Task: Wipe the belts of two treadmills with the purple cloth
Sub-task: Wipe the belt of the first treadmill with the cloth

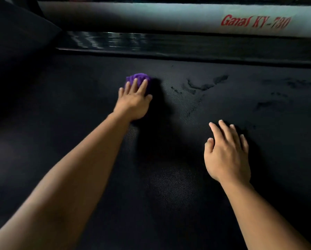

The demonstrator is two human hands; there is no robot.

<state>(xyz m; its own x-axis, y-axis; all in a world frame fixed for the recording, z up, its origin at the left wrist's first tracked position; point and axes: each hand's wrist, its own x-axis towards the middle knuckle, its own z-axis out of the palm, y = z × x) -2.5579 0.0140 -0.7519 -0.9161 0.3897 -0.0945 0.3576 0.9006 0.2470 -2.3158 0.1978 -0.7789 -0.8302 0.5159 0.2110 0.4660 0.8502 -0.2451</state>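
A black textured treadmill belt (pixel 187 186) fills most of the view. My left hand (pixel 134 101) reaches far forward and presses a bunched purple cloth (pixel 138 78) flat against the belt; only the cloth's far edge shows beyond my fingers. My right hand (pixel 226 152) rests palm down on the belt nearer to me, fingers slightly spread, holding nothing. Dark wet smears (pixel 203 85) mark the belt to the right of the cloth.
A glossy black side rail (pixel 169 44) runs along the belt's far edge. Behind it lies a white frame panel (pixel 151 17) with red lettering (pixel 255 21). A dark raised shape (pixel 19 27) sits at the upper left.
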